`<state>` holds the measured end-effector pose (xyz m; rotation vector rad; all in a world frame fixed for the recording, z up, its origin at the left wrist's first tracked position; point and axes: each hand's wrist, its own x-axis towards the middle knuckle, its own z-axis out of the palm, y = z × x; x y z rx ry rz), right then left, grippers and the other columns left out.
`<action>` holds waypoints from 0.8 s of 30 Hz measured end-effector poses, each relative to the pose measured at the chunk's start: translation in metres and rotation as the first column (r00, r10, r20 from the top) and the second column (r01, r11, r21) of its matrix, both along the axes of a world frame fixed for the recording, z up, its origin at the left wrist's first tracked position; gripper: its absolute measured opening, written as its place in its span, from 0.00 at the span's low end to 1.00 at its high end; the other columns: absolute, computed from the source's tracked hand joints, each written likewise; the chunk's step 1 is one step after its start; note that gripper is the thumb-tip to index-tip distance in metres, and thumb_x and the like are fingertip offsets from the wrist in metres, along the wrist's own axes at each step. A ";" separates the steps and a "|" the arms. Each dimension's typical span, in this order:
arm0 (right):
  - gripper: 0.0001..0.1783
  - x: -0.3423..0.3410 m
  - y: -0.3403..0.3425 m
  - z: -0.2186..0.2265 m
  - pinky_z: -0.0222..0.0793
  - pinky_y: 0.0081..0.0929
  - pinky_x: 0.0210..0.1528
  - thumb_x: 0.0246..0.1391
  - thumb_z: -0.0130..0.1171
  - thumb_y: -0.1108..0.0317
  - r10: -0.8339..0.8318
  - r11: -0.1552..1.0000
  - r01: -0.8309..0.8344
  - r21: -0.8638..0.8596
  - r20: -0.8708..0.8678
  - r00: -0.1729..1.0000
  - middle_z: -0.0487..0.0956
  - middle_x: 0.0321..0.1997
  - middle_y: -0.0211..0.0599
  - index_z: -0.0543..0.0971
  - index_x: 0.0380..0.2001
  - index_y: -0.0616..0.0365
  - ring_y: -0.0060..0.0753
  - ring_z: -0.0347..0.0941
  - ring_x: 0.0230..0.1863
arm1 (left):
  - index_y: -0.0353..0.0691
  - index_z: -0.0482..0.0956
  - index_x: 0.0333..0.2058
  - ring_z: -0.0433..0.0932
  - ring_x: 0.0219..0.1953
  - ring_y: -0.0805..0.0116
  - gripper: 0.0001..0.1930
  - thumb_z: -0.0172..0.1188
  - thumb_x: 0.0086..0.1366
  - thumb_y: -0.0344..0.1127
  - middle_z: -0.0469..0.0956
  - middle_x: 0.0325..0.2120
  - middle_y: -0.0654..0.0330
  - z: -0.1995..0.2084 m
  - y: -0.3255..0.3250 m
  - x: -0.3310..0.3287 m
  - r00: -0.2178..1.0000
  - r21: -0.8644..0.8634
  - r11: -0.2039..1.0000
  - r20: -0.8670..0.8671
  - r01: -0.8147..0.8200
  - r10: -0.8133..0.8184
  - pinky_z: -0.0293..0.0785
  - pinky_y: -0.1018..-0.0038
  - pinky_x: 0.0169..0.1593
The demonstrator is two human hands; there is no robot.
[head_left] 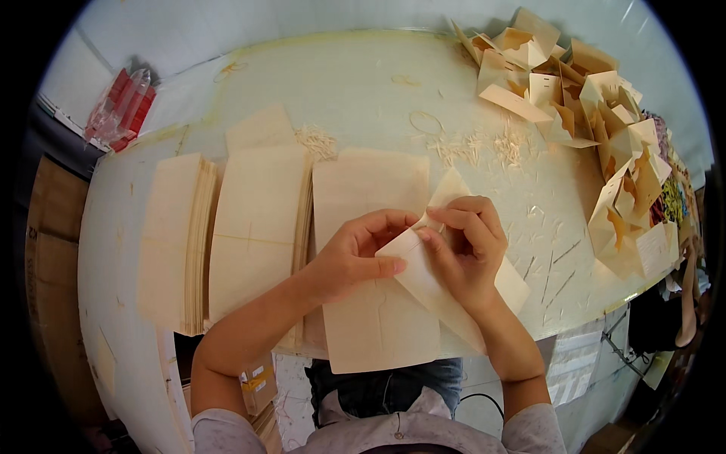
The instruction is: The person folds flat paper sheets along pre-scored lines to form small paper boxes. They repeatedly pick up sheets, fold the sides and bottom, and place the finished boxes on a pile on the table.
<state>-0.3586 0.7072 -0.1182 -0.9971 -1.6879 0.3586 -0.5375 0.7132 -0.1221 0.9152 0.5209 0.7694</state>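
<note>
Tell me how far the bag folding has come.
Done: a heap of folded bags lies at the table's far right. In hand: both hands, left hand and right hand, pinch one sheet being folded. Left: three stacks of flat sheets wait before the person.

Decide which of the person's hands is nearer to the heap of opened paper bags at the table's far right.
Right. The right hand pinches the flat paper piece closer to the heap of opened bags; the left hand grips that piece's other edge, farther away.
</note>
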 end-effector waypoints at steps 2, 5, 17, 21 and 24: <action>0.13 0.001 0.003 0.000 0.65 0.21 0.25 0.34 0.64 0.80 -0.039 0.996 0.035 0.087 0.054 0.998 0.70 0.27 0.35 0.77 0.29 0.61 0.31 0.69 0.27 | 0.33 0.63 0.52 0.66 0.51 0.72 0.26 0.58 0.54 0.24 0.68 0.46 0.60 0.000 0.001 0.001 1.000 0.037 0.999 -0.025 0.016 -0.015 0.63 0.74 0.53; 0.13 0.009 0.014 -0.005 0.65 0.22 0.25 0.34 0.62 0.82 -0.067 0.965 0.036 0.261 0.113 0.991 0.70 0.24 0.34 0.77 0.29 0.61 0.32 0.69 0.26 | 0.33 0.62 0.53 0.66 0.50 0.72 0.26 0.56 0.55 0.24 0.68 0.47 0.59 0.001 0.002 0.004 0.997 0.077 0.997 -0.076 0.010 -0.004 0.63 0.74 0.53; 0.07 0.017 0.011 0.000 0.66 0.24 0.27 0.41 0.57 0.81 0.024 0.994 -0.014 -0.112 0.087 0.996 0.73 0.27 0.37 0.76 0.28 0.61 0.36 0.70 0.28 | 0.32 0.59 0.55 0.66 0.51 0.71 0.27 0.53 0.55 0.22 0.67 0.48 0.57 0.006 -0.002 0.002 0.968 0.208 0.977 -0.232 -0.043 0.092 0.62 0.75 0.53; 0.06 0.018 0.001 0.005 0.67 0.25 0.31 0.42 0.57 0.81 0.215 0.956 -0.216 -0.197 -0.027 0.976 0.74 0.27 0.37 0.76 0.27 0.61 0.36 0.71 0.29 | 0.30 0.59 0.55 0.65 0.51 0.71 0.27 0.52 0.55 0.21 0.66 0.49 0.56 0.004 0.000 0.006 0.964 0.147 0.983 -0.224 -0.111 0.142 0.61 0.75 0.54; 0.12 0.053 0.010 0.005 0.67 0.28 0.38 0.43 0.58 0.79 -0.019 0.994 0.019 -0.104 0.002 1.000 0.73 0.38 0.42 0.75 0.34 0.58 0.40 0.69 0.36 | 0.29 0.59 0.54 0.66 0.51 0.68 0.26 0.51 0.55 0.22 0.66 0.49 0.55 -0.003 0.004 0.002 0.968 0.058 0.979 -0.148 -0.196 0.203 0.61 0.73 0.55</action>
